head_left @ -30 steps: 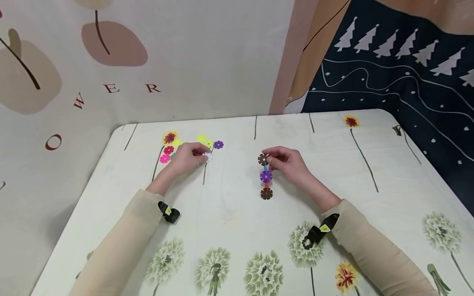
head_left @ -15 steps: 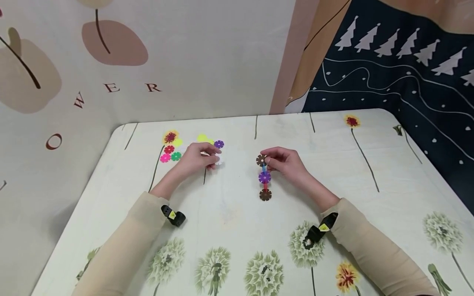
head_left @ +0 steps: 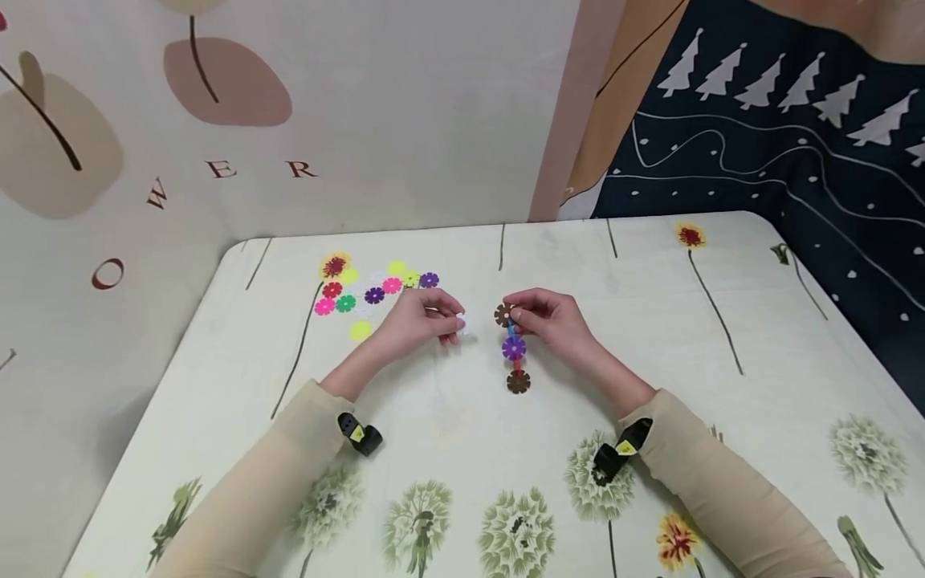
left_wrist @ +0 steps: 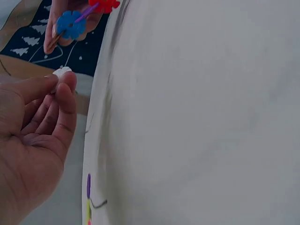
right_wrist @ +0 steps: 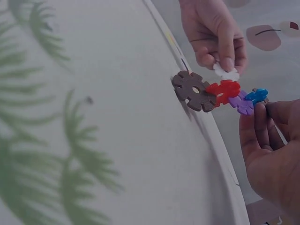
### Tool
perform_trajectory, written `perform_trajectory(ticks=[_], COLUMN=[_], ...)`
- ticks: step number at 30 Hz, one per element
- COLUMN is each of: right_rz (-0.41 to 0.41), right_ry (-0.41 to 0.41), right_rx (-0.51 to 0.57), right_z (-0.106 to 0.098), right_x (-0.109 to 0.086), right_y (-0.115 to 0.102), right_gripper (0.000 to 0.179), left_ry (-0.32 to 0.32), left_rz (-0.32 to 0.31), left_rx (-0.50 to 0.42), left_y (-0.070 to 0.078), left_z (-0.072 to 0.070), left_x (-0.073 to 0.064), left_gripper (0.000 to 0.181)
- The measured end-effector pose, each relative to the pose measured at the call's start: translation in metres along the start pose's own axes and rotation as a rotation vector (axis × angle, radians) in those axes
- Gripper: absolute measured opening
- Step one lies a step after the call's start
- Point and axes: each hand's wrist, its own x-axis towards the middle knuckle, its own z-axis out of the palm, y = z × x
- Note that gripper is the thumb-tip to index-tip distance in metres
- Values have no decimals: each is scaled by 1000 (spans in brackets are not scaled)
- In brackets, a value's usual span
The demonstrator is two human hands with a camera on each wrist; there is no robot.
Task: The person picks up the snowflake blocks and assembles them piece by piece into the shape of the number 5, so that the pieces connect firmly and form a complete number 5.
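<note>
My left hand (head_left: pixel 421 321) pinches a white notched snowflake disc (left_wrist: pixel 62 71) between thumb and fingertips. To its right, my right hand (head_left: pixel 556 323) pinches the upper brown snowflake disc (head_left: pixel 503 315) of a short linked chain. Below that in the chain come a blue disc (right_wrist: pixel 257 95), a purple disc (head_left: pixel 514 348), a red disc (right_wrist: pixel 224 92) and a lower brown disc (right_wrist: pixel 194 91). A small gap separates the white disc from the chain in the head view.
Several loose snowflake discs lie at the table's back left, among them a green disc (head_left: pixel 345 303), a red one (head_left: pixel 332 290), a yellow one (head_left: pixel 360 330) and a purple one (head_left: pixel 429 279). The flower-printed tablecloth (head_left: pixel 448 425) meets a pale wall hanging (head_left: pixel 405 120) behind.
My left hand has moved right with the white disc, away from the loose discs and closer to the chain. My right hand has shifted slightly left, still holding the chain.
</note>
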Motion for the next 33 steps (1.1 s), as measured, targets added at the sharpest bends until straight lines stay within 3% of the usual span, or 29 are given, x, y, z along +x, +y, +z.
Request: perform_trajectory(ticks=[11, 28, 33], right_rz=[60, 91, 90], right_ry=[30, 56, 55], right_rx=[108, 163, 170], right_z=[5, 11, 13], right_x=[0, 1, 1], right_y=[4, 5, 3], right_gripper=[26, 27, 27], left_ry=[91, 141, 152], left_rz=[125, 180, 220], left_rx=[2, 14, 58], left_y=[5, 6, 6], left_z=[23, 26, 28], left_x=[4, 4, 4], left_gripper=[9, 6, 7])
